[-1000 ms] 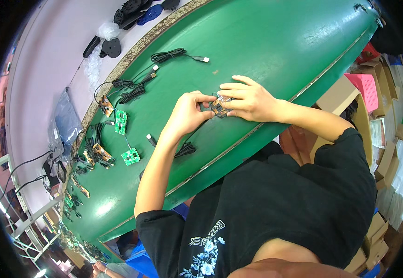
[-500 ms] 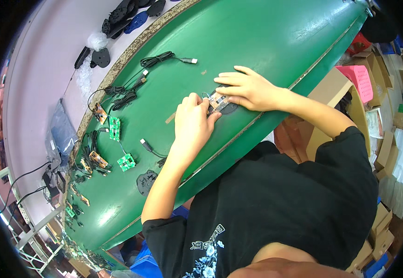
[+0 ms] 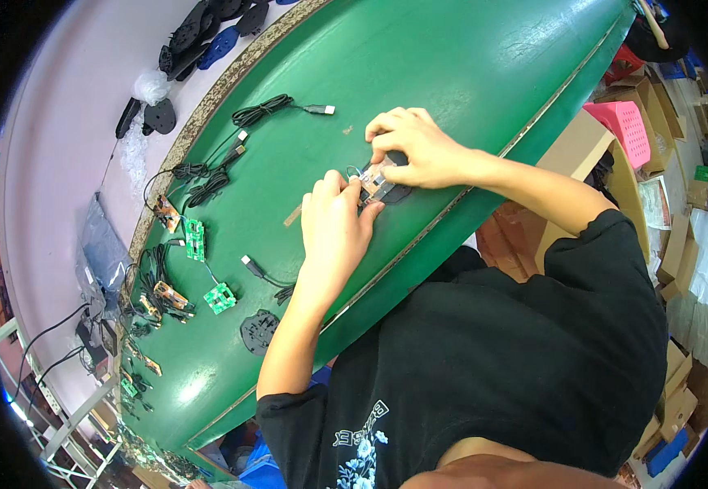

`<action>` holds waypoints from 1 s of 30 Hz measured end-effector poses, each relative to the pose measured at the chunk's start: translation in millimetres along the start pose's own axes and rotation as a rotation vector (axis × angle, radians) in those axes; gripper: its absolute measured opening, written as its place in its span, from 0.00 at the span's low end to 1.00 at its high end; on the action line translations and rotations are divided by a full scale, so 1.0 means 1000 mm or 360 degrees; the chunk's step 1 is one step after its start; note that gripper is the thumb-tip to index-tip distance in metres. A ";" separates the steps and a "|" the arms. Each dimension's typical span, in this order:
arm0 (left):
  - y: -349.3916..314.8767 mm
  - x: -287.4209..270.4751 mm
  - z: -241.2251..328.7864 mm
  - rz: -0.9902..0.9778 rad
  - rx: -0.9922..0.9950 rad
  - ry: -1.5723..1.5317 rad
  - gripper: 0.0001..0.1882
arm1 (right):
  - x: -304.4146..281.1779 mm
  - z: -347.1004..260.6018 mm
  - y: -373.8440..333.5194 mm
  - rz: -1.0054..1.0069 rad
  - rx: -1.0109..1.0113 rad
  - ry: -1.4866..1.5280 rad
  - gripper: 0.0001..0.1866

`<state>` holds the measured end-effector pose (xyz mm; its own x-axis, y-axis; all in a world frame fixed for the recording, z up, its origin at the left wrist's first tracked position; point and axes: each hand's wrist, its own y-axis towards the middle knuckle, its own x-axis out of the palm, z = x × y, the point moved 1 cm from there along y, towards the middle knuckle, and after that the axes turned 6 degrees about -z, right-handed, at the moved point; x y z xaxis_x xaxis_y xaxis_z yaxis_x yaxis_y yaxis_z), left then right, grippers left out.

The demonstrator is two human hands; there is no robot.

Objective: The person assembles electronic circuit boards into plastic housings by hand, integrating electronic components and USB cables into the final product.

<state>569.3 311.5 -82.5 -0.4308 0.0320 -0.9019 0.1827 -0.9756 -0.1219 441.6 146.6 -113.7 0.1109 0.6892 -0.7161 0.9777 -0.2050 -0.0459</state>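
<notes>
Both my hands meet near the middle of the green bench (image 3: pixel 468 73), over a small assembly: a pale circuit board (image 3: pixel 374 186) lying on a dark, rounded plastic piece (image 3: pixel 396 194). My left hand (image 3: pixel 334 228) lies palm down just beside it, its fingers (image 3: pixel 352 189) curled in and pressing on the near end of the board. My right hand (image 3: pixel 415 147) comes in from the far side and arches over the same piece, fingertips bent down onto the board and the dark part under it. Both sets of fingers are drawn narrow on this one small thing, though my knuckles hide exactly how each tip grips it.

A short tan strip (image 3: pixel 292 217) lies flat on the bench just left of my left hand, not touching it. Farther to my left, a black cable with a plug (image 3: pixel 268 277) runs across the green surface, and beyond it sit two small green circuit boards (image 3: pixel 220 297), wired, with a round black plastic part (image 3: pixel 258 330) near the bench edge. Toward the far rim lie coiled black cables (image 3: pixel 263 109). Past the rim, on the pale floor, rest more black plastic shells (image 3: pixel 199 33). To my right stand cardboard boxes (image 3: pixel 576 147) and a pink basket (image 3: pixel 627 130).
</notes>
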 end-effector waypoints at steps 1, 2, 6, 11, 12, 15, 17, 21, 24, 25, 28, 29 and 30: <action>0.000 0.000 0.001 -0.0005 -0.0009 -0.0020 0.24 | 0.000 0.006 -0.001 -0.0010 0.0000 0.0116 0.10; -0.001 0.000 0.000 -0.0004 -0.0008 -0.0019 0.24 | 0.000 0.008 -0.001 -0.0009 -0.0001 0.0114 0.10; -0.001 0.005 -0.002 0.0039 0.0001 -0.0057 0.24 | -0.001 0.012 0.000 -0.0016 -0.0025 0.0147 0.11; -0.010 0.007 -0.005 0.0143 -0.0019 -0.0020 0.22 | 0.010 -0.009 0.003 0.0161 -0.0009 0.0097 0.23; -0.015 0.004 -0.005 0.0149 -0.0048 -0.0036 0.25 | 0.008 -0.018 0.007 0.0218 -0.0073 0.0163 0.24; -0.047 -0.010 -0.013 0.0378 0.0007 -0.0158 0.30 | 0.031 -0.045 -0.005 0.0103 -0.0277 -0.0154 0.22; -0.088 -0.016 -0.040 0.0538 -0.0134 -0.0298 0.30 | 0.019 -0.019 -0.017 0.0037 -0.0292 -0.0341 0.19; -0.215 -0.032 -0.081 0.0526 -0.0739 0.0013 0.35 | -0.058 0.036 -0.061 0.0238 0.0077 -0.0376 0.17; -0.266 0.001 -0.092 0.0517 -0.0843 0.0162 0.36 | -0.075 0.017 -0.026 0.0651 0.0057 -0.0449 0.16; -0.261 0.006 -0.089 0.0599 -0.0822 0.0118 0.35 | -0.070 0.003 0.003 0.0596 -0.0075 -0.0408 0.16; -0.219 0.012 -0.070 0.0657 -0.0546 -0.0119 0.33 | -0.031 -0.044 0.115 0.0436 -0.0510 -0.0287 0.14; -0.204 0.014 -0.066 0.0613 -0.0430 -0.0217 0.34 | -0.011 -0.062 0.161 0.0330 -0.0688 -0.0159 0.12; -0.190 0.016 -0.058 0.0562 -0.0367 -0.0204 0.35 | 0.008 -0.074 0.204 0.0286 -0.0766 -0.0096 0.10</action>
<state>579.3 510.0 -98.2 -0.4100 -0.3361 -0.8479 0.5245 -0.8474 0.0823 655.1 162.1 -77.4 0.2880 0.6284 -0.7226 0.9171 0.0363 0.3971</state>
